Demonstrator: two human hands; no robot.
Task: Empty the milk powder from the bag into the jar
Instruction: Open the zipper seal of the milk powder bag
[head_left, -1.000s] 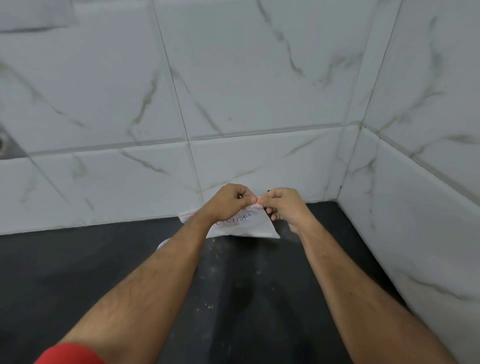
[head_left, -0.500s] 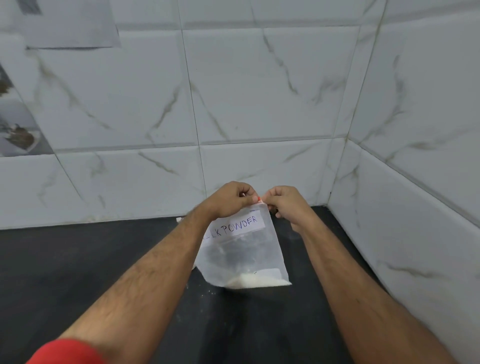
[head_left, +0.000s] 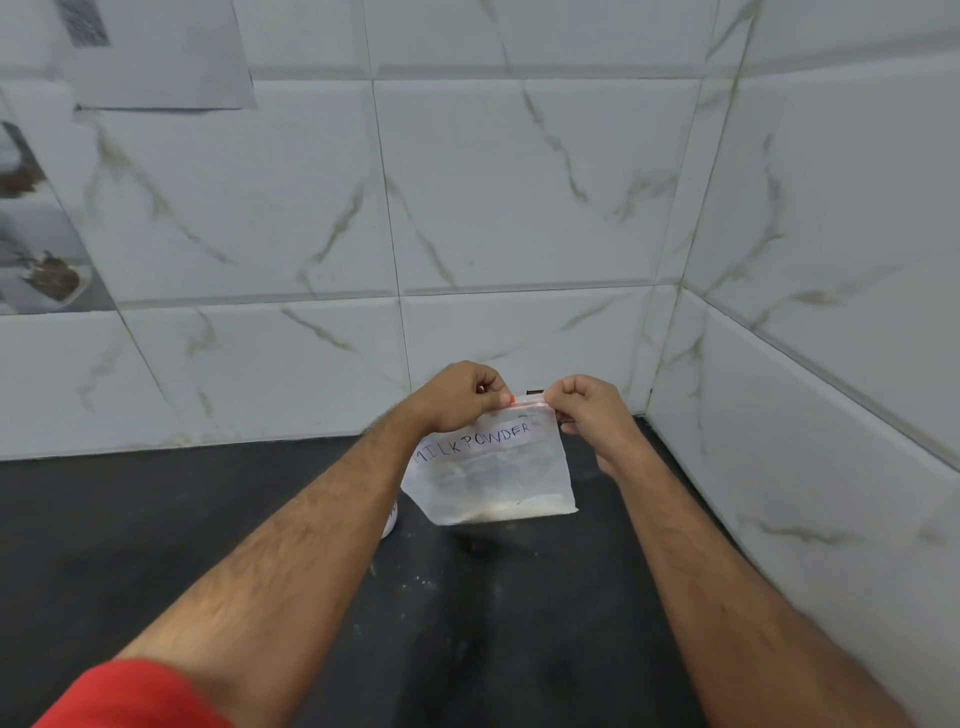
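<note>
A clear zip bag (head_left: 493, 478) labelled "MILK POWDER" hangs upright above the dark counter, with a little white powder settled along its bottom. My left hand (head_left: 460, 397) pinches the left end of its red zip strip. My right hand (head_left: 589, 410) pinches the right end of the same strip. The hands are a short way apart and the strip is stretched between them. A small white piece of the jar (head_left: 389, 519) shows just past my left forearm, which hides most of it.
The dark counter (head_left: 493, 623) runs into a corner of white marble tiles, with the back wall (head_left: 519, 208) close behind the bag and the side wall (head_left: 831, 364) at the right. A paper sheet (head_left: 171, 52) hangs at the upper left.
The bag has been lifted off the counter and now hangs upright. My hands, first pinched together at the zip, have drawn apart along the strip.
</note>
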